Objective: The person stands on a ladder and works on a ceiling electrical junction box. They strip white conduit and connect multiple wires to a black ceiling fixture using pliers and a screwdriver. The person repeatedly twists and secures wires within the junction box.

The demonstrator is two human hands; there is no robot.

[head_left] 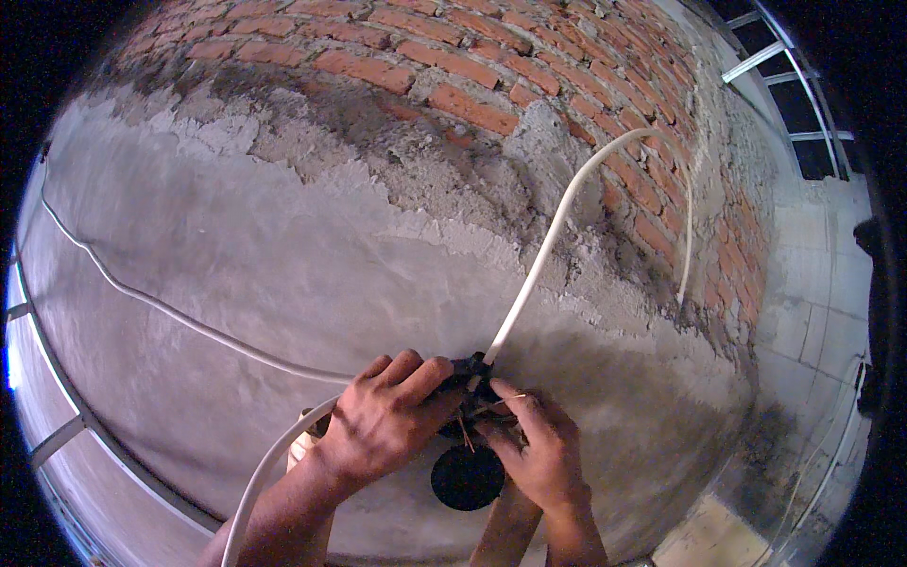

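Observation:
A small black box that looks like an electrical junction box [480, 367] is held up in front of the grey wall. My left hand [387, 416] has its fingers curled over the box's left side. Thin bare-looking wires [466, 433] stick out of the box between my hands. My right hand [539, 444] is at the box's right side, thumb and forefinger closing around a thin wire [510, 398]. Just below hangs a round black disc [468, 478], perhaps the lid. A stiff white cable [557, 227] rises from the box's top. My fingers hide most of the box.
The white cable arches against the exposed brick [453, 61] on the upper right. Another white cable [189, 326] crosses from the far left toward my left hand, and a length [260, 482] drops past my left forearm. Metal frames [80, 416] stand at left and upper right.

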